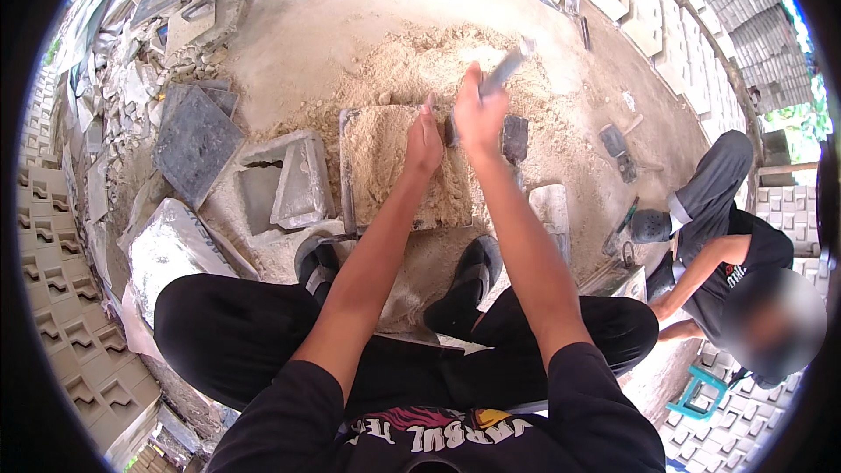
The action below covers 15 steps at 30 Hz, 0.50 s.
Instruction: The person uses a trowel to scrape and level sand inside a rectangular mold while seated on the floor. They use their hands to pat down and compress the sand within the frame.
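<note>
Pictured at upper centre of the frame, wrapped firmly around a slim grey tool point(505, 67) in the right grip point(482, 118). Angled along its long axis toward the upper right of the frame, with the free end pointing away from the body. Smeared by motion at that end, too blurred to identify by shape, and hidden inside the palm at the other. Extended toward the top of the frame with the left grip point(424, 142), above a box-like mould point(347, 177) filled with sand point(385, 144); impossible to tell whether holding anything. Covered in part at the mould's lower and right sides by the forearms. Only half visible between both grips, as a dark piece point(451, 128).
</note>
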Motion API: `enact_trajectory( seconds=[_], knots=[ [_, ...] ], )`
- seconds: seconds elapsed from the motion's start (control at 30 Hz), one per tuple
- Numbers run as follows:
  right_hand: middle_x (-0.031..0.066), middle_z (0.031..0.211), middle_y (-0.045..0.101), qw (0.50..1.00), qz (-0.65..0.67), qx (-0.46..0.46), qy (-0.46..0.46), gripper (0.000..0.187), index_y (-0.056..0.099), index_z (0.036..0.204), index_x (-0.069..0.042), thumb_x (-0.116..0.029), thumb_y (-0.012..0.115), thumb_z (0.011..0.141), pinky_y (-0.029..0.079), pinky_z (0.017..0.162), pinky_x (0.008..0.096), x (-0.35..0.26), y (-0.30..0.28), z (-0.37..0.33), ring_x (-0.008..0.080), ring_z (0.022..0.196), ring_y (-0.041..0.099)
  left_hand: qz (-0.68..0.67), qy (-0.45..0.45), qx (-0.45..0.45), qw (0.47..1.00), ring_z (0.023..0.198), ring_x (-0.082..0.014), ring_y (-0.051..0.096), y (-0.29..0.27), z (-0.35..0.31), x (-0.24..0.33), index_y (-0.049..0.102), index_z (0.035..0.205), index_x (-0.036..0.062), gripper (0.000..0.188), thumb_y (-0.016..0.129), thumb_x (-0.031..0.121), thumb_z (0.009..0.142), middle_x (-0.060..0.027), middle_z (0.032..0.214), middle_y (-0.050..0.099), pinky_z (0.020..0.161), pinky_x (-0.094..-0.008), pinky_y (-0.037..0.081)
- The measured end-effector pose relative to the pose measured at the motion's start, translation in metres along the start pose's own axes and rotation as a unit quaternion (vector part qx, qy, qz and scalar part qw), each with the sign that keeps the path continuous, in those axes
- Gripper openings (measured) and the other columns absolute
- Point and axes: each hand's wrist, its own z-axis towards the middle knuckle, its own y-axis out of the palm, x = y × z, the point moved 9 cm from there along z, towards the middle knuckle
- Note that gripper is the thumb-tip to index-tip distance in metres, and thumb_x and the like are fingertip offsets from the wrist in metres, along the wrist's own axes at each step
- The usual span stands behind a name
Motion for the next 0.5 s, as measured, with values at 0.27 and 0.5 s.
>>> enact_trajectory(
  seconds=[0.27,0.5],
  knots=[
    [0.0017,0.05,0.049,0.997,-0.019,-0.013,0.074,0.042,0.053,0.061,-0.001,-0.023,0.051,0.097,0.035,0.045,0.0313,0.024,0.01,0.023,0.01,0.045,0.046,0.002,-0.002,-0.01,1.0,0.14,-0.0322,0.03,0.002,0.001,-0.001,0.032,0.143,-0.0059,0.061,0.016,0.038,0.105,-0.0223,0.147,0.036,0.116,-0.0381,0.019],
    [0.002,0.047,0.048,0.999,0.021,0.021,-0.016,0.045,0.052,0.057,-0.002,-0.025,0.055,0.096,0.034,0.045,0.0342,0.008,0.006,0.014,0.0112,0.043,0.045,0.017,0.004,-0.015,1.0,0.139,-0.0325,0.033,0.005,0.0,0.001,0.036,0.142,-0.0062,0.06,0.018,0.038,0.105,-0.0227,0.145,0.04,0.116,-0.0382,0.021]
  ],
)
